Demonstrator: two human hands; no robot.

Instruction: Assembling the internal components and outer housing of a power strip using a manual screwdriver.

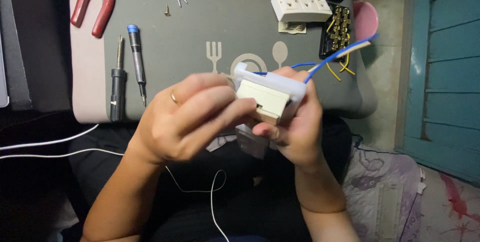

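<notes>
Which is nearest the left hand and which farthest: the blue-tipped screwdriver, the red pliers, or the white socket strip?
From the left hand:
1. Blue-tipped screwdriver, just up-left on the mat.
2. White socket strip, up-right on the mat's top edge.
3. Red pliers, far top-left corner.

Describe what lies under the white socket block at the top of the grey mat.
A small pale plate pokes out beneath the white socket block, resting on the grey mat. The rest of that plate is covered by the block.
</notes>
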